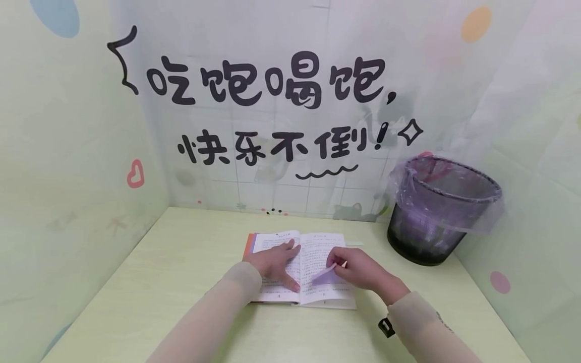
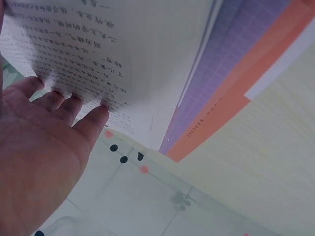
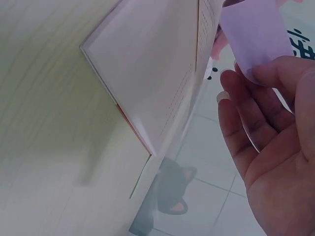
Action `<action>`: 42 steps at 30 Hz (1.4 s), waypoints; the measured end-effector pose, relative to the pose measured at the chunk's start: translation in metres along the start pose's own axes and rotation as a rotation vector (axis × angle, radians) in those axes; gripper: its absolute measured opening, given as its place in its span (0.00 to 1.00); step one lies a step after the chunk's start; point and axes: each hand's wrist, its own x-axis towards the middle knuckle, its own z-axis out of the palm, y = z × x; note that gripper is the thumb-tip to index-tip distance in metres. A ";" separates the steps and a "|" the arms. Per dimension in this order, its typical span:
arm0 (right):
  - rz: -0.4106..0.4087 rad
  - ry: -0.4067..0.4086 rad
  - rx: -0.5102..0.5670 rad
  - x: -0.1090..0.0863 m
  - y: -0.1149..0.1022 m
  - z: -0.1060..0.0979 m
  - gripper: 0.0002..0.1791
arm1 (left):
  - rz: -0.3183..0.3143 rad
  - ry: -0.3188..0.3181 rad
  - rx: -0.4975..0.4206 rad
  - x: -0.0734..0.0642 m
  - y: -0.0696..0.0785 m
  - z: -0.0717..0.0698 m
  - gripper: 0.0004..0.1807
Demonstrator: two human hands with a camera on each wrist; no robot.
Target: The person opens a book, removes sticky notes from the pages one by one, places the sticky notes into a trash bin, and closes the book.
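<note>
Pale walls (image 1: 254, 25) with big black lettering (image 1: 236, 83) stand around a light yellow table (image 1: 181, 262) in my head view. At the back right I see a dark bin (image 1: 419, 237) with a clear plastic liner (image 1: 458, 214) folded over its rim. Near the middle of the table a book (image 1: 313, 257) lies spread at two printed pages, with orange and purple edges showing on its left and a thin green strip (image 1: 355, 243) sticking out on its right. The left hand (image 1: 278, 264) rests on the left page, its grip wide, fingers and thumb spread, thumb tip close to the fold, holding nothing. The right hand (image 1: 358, 267) is over the right page, its grip closed in a pinch on a purple paper slip (image 1: 328, 277); I can't tell whether the slip touches the page. Just beside the right sleeve (image 1: 422, 322) is a black tag (image 1: 386, 327) marked 1.

From the left wrist I see four fingertips (image 2: 101, 112) against the printed page, with a purple band (image 2: 221, 56) and an orange band (image 2: 216, 115) beyond the page's edge.

From the right wrist I see the thumb and fingers pinching one end of the slip, the rest of it sticking out past them. The other fingers are loosely bent. Near the book's corner is the green strip, and a grey cat print (image 3: 172, 189) shows on the wall.
</note>
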 end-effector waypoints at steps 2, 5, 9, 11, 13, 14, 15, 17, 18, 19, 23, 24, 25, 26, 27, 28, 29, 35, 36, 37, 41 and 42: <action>0.003 -0.001 0.013 -0.001 0.001 -0.002 0.13 | -0.001 0.000 -0.006 0.000 -0.001 0.000 0.67; 0.028 0.011 0.033 -0.003 0.002 -0.007 0.12 | -0.014 0.002 -0.012 0.000 0.000 0.001 0.67; 0.079 0.061 0.052 -0.006 0.004 -0.017 0.08 | -0.024 0.009 -0.014 0.000 0.001 0.001 0.68; 0.087 0.106 0.042 -0.007 0.004 -0.025 0.07 | -0.022 0.012 -0.010 0.000 0.001 0.002 0.68; 0.090 0.159 0.016 -0.008 0.004 -0.037 0.05 | -0.020 0.014 -0.005 0.000 0.001 0.002 0.68; 0.090 0.183 0.000 -0.009 0.004 -0.043 0.04 | -0.021 0.015 -0.003 0.000 0.001 0.002 0.68; 0.090 0.209 -0.016 -0.010 0.004 -0.050 0.04 | -0.022 0.015 -0.003 0.000 0.001 0.002 0.68; 0.089 0.267 -0.044 -0.012 0.005 -0.064 0.04 | -0.023 0.013 -0.003 -0.001 0.001 0.002 0.67; 0.087 0.300 -0.057 -0.014 0.005 -0.072 0.04 | -0.022 0.012 -0.003 -0.001 0.000 0.002 0.67; 0.086 0.334 -0.068 -0.015 0.005 -0.080 0.04 | -0.022 0.011 -0.004 -0.001 0.000 0.001 0.67; 0.089 0.500 -0.106 -0.021 0.006 -0.112 0.05 | -0.007 0.004 -0.012 -0.001 -0.001 0.001 0.67; 0.096 0.546 -0.113 -0.023 0.005 -0.121 0.06 | -0.004 0.002 -0.015 0.000 -0.001 0.001 0.67; 0.111 0.587 -0.115 -0.024 0.005 -0.129 0.07 | -0.001 0.000 -0.017 0.000 -0.001 0.001 0.67; 0.127 0.631 -0.114 -0.026 0.005 -0.138 0.08 | 0.000 -0.001 -0.020 0.000 -0.001 0.001 0.67; 0.144 0.674 -0.113 -0.027 0.005 -0.146 0.09 | 0.001 -0.001 -0.023 0.000 -0.001 0.001 0.67; 0.167 0.713 -0.113 -0.029 0.005 -0.154 0.11 | 0.002 -0.001 -0.025 0.000 -0.002 0.002 0.67; 0.192 0.743 -0.119 -0.030 0.005 -0.162 0.13 | 0.003 -0.003 -0.028 0.000 -0.002 0.002 0.67; 0.358 0.856 -0.160 -0.034 0.013 -0.201 0.21 | 0.004 0.002 -0.028 0.000 -0.004 0.002 0.67; 0.393 0.874 -0.168 -0.034 0.016 -0.205 0.22 | 0.001 0.002 -0.027 0.000 -0.004 0.002 0.67; 0.428 0.893 -0.178 -0.035 0.018 -0.209 0.23 | 0.000 0.001 -0.025 0.000 -0.004 0.002 0.67; 0.526 0.965 -0.204 -0.040 0.028 -0.217 0.24 | -0.002 -0.003 -0.021 -0.002 -0.003 0.001 0.67; 0.541 0.965 -0.212 -0.041 0.031 -0.218 0.24 | -0.001 -0.003 -0.020 -0.002 -0.003 0.001 0.67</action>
